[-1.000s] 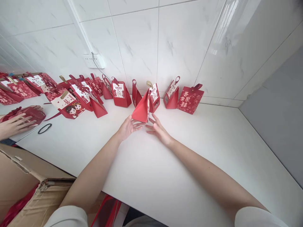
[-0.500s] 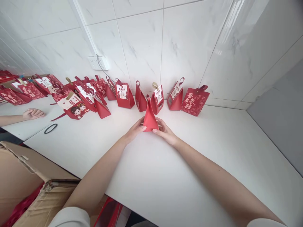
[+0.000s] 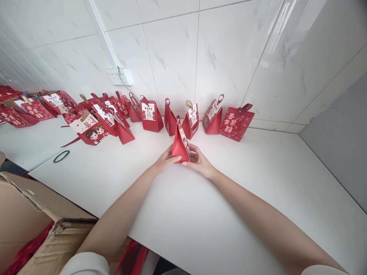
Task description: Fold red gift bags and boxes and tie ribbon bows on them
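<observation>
the red box (image 3: 179, 148) is upright and narrows to a ridge topped by a small loop; its plain triangular side faces near, its printed pale panel turns right. it is between the two hands over the middle of the table (image 3: 183, 214), near side of the similar boxes (image 3: 151, 119). the grip is clamped on its lower part, left hand (image 3: 164, 161) at its left, right hand (image 3: 201, 162) at its right, both thumbs on the near side.

Bright, soft light falls evenly; streaks of glare mark the tiled wall (image 3: 223, 49) at upper right, faint shadows soften the bench (image 3: 197, 221), and wide-angle distortion stretches the edges.
</observation>
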A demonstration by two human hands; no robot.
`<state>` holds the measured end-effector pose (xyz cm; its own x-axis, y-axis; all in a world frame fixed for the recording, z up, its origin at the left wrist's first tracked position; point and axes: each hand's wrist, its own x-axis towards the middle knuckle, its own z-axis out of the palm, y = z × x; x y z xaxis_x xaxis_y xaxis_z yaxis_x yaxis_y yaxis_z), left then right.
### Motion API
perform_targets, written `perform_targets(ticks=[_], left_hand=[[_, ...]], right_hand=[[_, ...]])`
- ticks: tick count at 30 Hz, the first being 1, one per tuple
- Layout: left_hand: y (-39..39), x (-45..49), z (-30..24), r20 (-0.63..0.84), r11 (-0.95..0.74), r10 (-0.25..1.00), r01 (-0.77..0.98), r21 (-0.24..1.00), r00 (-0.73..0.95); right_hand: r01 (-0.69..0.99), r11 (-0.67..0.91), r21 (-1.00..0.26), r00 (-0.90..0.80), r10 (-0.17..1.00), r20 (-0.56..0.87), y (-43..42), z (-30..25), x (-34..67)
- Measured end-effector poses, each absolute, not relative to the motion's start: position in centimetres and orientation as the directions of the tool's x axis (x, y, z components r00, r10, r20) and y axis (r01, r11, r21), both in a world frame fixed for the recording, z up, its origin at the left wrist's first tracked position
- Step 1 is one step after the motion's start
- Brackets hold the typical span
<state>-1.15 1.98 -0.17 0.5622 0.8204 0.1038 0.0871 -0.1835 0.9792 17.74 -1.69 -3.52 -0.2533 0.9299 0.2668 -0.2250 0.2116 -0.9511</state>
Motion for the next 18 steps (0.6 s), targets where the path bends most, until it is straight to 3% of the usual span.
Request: perform_targets(ticks=[7, 11, 15, 18], left_hand=[[3.2, -1.9, -1.1, 0.083, -0.174, 0.905, 0.185, 0.967, 0.416], [4.0, -2.6, -1.1, 0.148, -0.249, 0.952, 0.398, 0.883, 0.268], [4.3, -3.4, -0.4, 0.245, -0.229, 0.967, 0.637, 0.736, 0.065], [4.2, -4.2, 0.5, 0.210, -0.235, 0.971, 0.636, 0.735, 0.116]], right_hand=[[-0.100, 0.326, -0.940, 0.010, 0.945, 0.327, -1.1, -4.2, 18.3], [0.034, 0.299, -0.954, 0.236, 0.925, 0.298, -0.1, -5.2, 18.9], [0.091, 0.215, -0.972, 0.232, 0.945, 0.230, 0.4, -5.6, 19.3], [0.106, 0.209, -0.972, 0.189, 0.956, 0.226, 0.3, -5.5, 19.4]])
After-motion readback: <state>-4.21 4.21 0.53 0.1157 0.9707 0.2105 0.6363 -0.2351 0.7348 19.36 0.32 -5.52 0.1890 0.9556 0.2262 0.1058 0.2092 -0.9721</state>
